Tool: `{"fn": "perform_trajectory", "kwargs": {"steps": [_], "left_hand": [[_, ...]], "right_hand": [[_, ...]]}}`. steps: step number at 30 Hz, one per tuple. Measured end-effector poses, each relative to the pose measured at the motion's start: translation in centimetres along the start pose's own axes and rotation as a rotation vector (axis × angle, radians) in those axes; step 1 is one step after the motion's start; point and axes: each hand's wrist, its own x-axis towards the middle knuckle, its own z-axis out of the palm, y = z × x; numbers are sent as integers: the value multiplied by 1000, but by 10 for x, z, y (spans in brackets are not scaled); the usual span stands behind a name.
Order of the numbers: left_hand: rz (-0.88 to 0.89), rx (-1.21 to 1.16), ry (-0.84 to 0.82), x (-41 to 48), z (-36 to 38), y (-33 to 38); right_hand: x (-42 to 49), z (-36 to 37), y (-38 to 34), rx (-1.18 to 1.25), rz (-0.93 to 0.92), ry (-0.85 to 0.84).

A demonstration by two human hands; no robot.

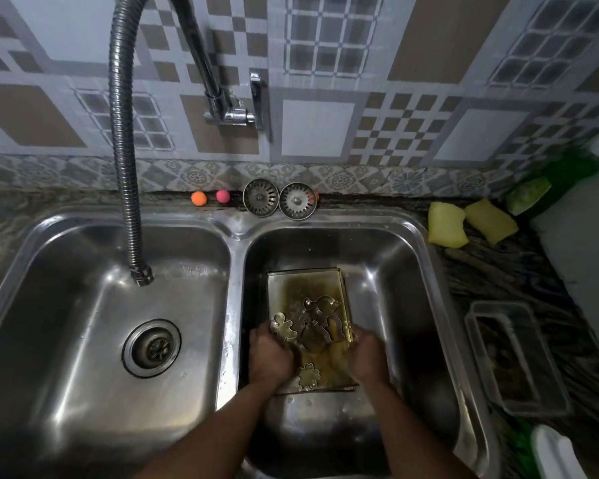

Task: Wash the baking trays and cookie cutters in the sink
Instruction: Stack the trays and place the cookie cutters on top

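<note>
A stained metal baking tray lies in the right basin of the double steel sink, with what looks like a second tray stacked under it. Several metal cookie cutters lie on it: a flower cutter near the front edge, a gingerbread-man cutter at the left, and larger cutters in the middle. My left hand grips the tray's left edge. My right hand grips its right edge. Both sets of fingertips are hidden.
The flexible tap hose hangs over the left basin, with no water running. Two strainers and two small balls sit behind the sink. On the right counter are yellow sponges, a clear plastic container and a green bottle.
</note>
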Motion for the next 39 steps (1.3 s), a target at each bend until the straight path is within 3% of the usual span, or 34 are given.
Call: {"fn": "perform_trajectory", "kwargs": {"steps": [7,10,14,18,22,26,30,39], "left_hand": [[-160,-179,-227,42,37,-47],[-165,-228,-194,33,31,-33],[26,-183,-156,14,16,-12],[284,-115,-235,1,1,9],[458,-61,-340,9,-17,17],[650,85,-434,6,-27,26],[692,91,-377,-2,-30,35],[858,284,-253,-19,-50,59]], "right_hand": [[0,12,-1,260,47,-104],[-8,11,-3,239,35,-117],[-22,4,-3,229,-9,-119],[-33,-21,-11,178,-46,-134],[-38,-46,-16,51,-200,-97],[-40,-56,-18,107,-220,-36],[-45,-71,-34,104,-247,16],[-57,-102,-73,-144,-338,118]]}}
